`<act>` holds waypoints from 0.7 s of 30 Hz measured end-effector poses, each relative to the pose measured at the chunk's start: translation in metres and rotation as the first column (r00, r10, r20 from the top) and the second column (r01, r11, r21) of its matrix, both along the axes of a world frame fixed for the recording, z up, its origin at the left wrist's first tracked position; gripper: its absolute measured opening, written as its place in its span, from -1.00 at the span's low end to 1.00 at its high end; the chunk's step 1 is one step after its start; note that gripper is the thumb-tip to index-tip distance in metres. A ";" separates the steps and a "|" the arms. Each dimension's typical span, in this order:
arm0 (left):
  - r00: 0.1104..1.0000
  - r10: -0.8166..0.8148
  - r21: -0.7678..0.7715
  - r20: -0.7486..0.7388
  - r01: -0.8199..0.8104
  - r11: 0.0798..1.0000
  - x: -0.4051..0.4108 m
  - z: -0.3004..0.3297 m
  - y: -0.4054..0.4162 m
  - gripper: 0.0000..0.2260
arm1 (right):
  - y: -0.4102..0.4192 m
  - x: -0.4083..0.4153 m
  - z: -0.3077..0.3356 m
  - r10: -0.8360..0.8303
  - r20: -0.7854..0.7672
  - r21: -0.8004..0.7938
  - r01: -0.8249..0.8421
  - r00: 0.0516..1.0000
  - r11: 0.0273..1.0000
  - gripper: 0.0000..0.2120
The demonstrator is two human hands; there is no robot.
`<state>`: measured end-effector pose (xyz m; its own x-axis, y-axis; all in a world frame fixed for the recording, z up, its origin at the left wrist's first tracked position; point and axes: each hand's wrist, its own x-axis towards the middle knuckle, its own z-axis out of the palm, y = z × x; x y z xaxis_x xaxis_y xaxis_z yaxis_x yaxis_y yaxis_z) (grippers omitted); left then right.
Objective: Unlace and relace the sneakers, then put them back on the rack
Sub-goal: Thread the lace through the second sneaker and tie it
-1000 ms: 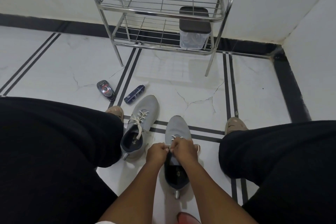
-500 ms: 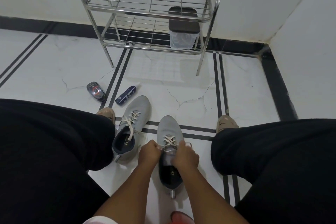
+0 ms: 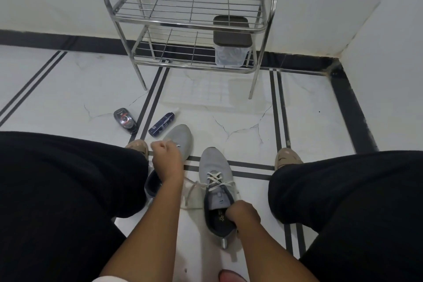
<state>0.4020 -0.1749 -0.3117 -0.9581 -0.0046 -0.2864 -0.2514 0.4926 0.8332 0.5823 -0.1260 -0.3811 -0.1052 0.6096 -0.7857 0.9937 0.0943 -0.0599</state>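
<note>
Two grey sneakers stand on the floor between my legs. The right sneaker (image 3: pixel 215 167) has a white lace (image 3: pixel 216 179) crossed over its upper eyelets. My right hand (image 3: pixel 243 214) grips the collar at that shoe's opening. My left hand (image 3: pixel 167 158) is raised in a fist up and to the left, pinching a lace end whose blurred strand runs back to the right sneaker. The left sneaker (image 3: pixel 180 138) lies partly hidden behind that hand. The steel rack (image 3: pixel 190 23) stands against the wall ahead, both wire shelves bare of shoes.
A clear box with a dark lid (image 3: pixel 231 41) sits on the rack's lower shelf at the right. A small blue bottle (image 3: pixel 161 125) and a black shoe-polish sponge (image 3: pixel 124 119) lie on the floor left of the sneakers. My black-trousered legs flank the shoes.
My left hand has pulled away up and to the left, drawing the lace out. My right hand has dropped from the laces back to the shoe's collar.
</note>
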 end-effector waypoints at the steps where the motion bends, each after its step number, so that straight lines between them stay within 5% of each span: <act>1: 0.980 -0.201 -0.178 -0.018 0.194 0.965 0.003 -0.006 -0.002 -0.81 | 0.002 -0.002 0.002 0.002 -0.017 0.025 -0.002 1.000 1.000 -0.71; 4: 0.722 -0.647 -0.469 0.245 0.672 0.573 0.025 -0.040 -0.004 -0.70 | 0.008 -0.012 0.006 0.051 -0.131 0.129 -0.033 0.990 0.991 -0.71; 7: 0.578 -0.682 -0.424 0.448 0.809 0.408 0.046 -0.073 -0.016 -0.69 | 0.009 -0.020 0.011 0.066 -0.202 0.146 -0.037 0.977 0.989 -0.72; 10: 0.616 -0.625 -0.303 0.479 0.784 0.541 0.049 -0.085 -0.020 -0.77 | 0.010 -0.021 0.011 0.030 -0.221 0.130 -0.001 0.975 0.992 -0.73; 12: 0.814 -0.300 -0.173 0.498 0.432 0.885 0.035 -0.086 -0.016 -0.83 | 0.011 -0.021 0.010 0.001 -0.231 0.107 0.024 0.973 0.994 -0.72; 13: 0.829 -0.077 -0.058 0.554 0.131 0.990 0.027 -0.082 -0.015 -0.84 | 0.011 -0.022 0.009 -0.034 -0.242 0.086 0.057 0.970 0.995 -0.72; 14: 0.785 0.075 0.108 0.616 -0.178 0.978 0.019 -0.078 -0.016 -0.82 | 0.011 -0.022 0.009 -0.074 -0.254 0.063 0.093 0.964 0.994 -0.72; 16: 0.685 0.125 0.398 0.717 -0.550 0.734 0.013 -0.064 -0.016 -0.76 | 0.013 -0.024 0.009 -0.143 -0.266 0.039 0.159 0.953 0.986 -0.71; 17: 0.706 0.081 0.444 0.703 -0.525 0.726 0.013 -0.061 -0.015 -0.75 | 0.013 -0.024 0.009 -0.166 -0.265 0.036 0.181 0.950 0.983 -0.72; 19: 0.857 -0.090 0.254 0.508 -0.050 0.966 0.021 -0.061 -0.010 -0.81 | 0.014 -0.024 0.009 -0.180 -0.259 0.035 0.195 0.949 0.980 -0.72; 21: 0.868 -0.392 -0.150 0.304 0.450 0.880 0.032 -0.075 -0.009 -0.86 | 0.015 -0.025 0.009 -0.160 -0.251 0.043 0.176 0.955 0.983 -0.71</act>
